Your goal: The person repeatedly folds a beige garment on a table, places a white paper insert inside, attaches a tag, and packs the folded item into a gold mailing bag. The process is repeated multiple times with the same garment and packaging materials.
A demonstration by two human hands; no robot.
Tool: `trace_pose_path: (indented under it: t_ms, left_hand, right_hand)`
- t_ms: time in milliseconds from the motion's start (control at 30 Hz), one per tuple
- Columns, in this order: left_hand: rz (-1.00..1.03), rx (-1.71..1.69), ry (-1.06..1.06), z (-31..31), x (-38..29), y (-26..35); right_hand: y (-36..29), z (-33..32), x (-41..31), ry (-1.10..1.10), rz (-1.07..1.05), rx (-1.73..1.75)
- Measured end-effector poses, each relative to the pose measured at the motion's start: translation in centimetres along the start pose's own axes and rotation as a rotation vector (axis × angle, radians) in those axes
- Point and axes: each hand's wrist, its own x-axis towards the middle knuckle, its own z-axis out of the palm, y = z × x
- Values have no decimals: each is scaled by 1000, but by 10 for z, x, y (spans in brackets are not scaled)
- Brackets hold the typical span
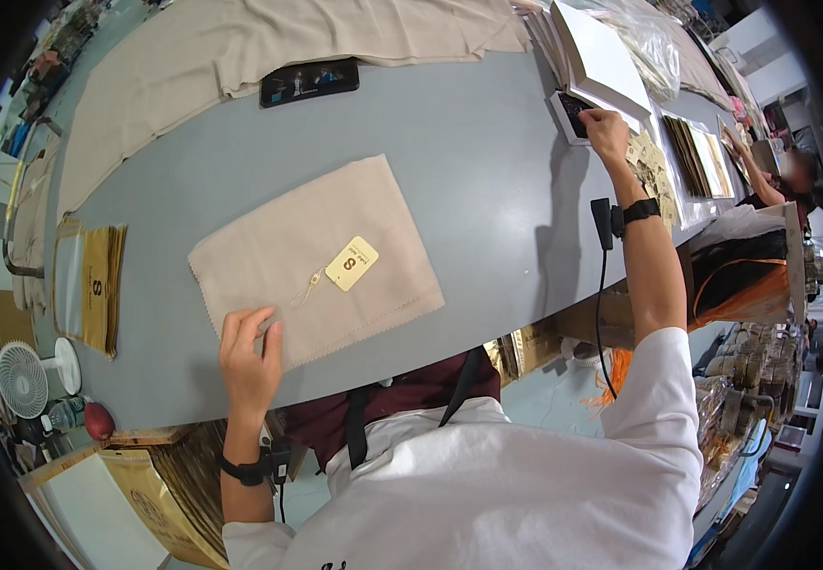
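Observation:
A folded beige cloth (276,256) with a zigzag-cut edge lies flat on the grey table (483,192). On top of it rests a cream hang tag (352,263), printed and with a looped string (306,288). My left hand (249,360) is at the cloth's near left edge, fingers curled and apart, with nothing visible between them. Far to the right, my right hand (607,132) has its fingertips together at a small white box (567,127) of dark contents (572,108). Whether the fingers pinch anything is hidden.
A phone (310,84) lies against draped beige fabric (169,78). Gold-and-clear bags (103,292) sit at left. White boxes (604,60), loose tags (647,160) and more bags (696,157) line the right. A co-worker's arm (757,178) is beyond. Cables hang from both wrists.

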Motion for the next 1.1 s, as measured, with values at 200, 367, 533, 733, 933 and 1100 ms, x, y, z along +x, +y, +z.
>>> trace_pose_path:
  t_ms: [200, 367, 533, 733, 933, 1100]
  left_hand:
    - [-61, -78, 107, 0, 0, 15]
    - [-75, -395, 39, 14, 9, 39]
    - [-219, -791, -30, 24, 22, 57]
    - [-262, -894, -168, 22, 25, 58]
    - [-267, -928, -187, 35, 24, 60]
    - [-129, -645, -101, 49, 25, 69]
  right_hand:
    - [-83, -26, -57, 48, -162, 294]
    - [-191, -32, -193, -431, -290, 954]
    - [-254, -55, -282, -989, -188, 1160]
    - [-271, -59, -303, -1080, -174, 1178]
    - [-264, -47, -315, -1049, -85, 1257]
    - [-258, -41, -317, -1011, -51, 1326]
